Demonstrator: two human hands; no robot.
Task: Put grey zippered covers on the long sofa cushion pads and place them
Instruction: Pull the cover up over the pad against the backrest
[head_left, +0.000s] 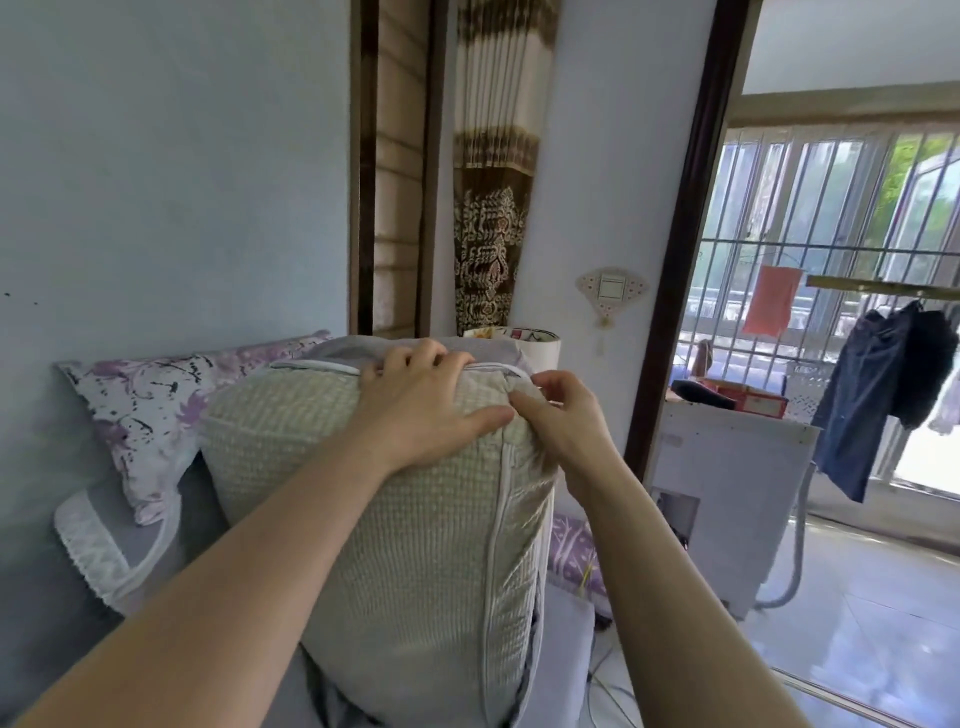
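1. Your left hand (421, 410): it lies on the top of the cushion (415, 571). The fingers curl over the top edge and the thumb stretches across the front face, so the hand grips the cushion's upper end.
2. Your right hand (563, 415): it is just beside the left thumb tip, at the cushion's top right corner. Thumb and fingers are pressed together, pinching the cover (322, 441) there. You cannot tell whether a zip pull sits between them.
3. Cushion: 1 long pad standing on end on the sofa (563, 654), between your 2 forearms and leaning slightly left. The cover's front is a pale waffle weave, and grey fabric shows along the top behind your left fingers.
4. Piping (496, 545): 1 pale grey cord running down the right side of the front face, with another length along the top edge.
5. Sofa: grey seat under the cushion. A lace-trimmed cloth (104, 561) is draped at the left.
6. Floral pillow (156, 400): white with purple and black print, leaning against the wall behind the cushion's left side.
7. Purple patterned fabric (571, 551): just right of the cushion, low down.
8. Wall switch (612, 288): set in a fan-shaped surround.
9. Curtain (491, 208): cream and brown, hanging above the cushion.
10. White appliance (727, 493): by the doorway at the right.
11. Beyond it: barred window (831, 208), orange cloth (771, 301) and dark clothes (883, 384) hanging.
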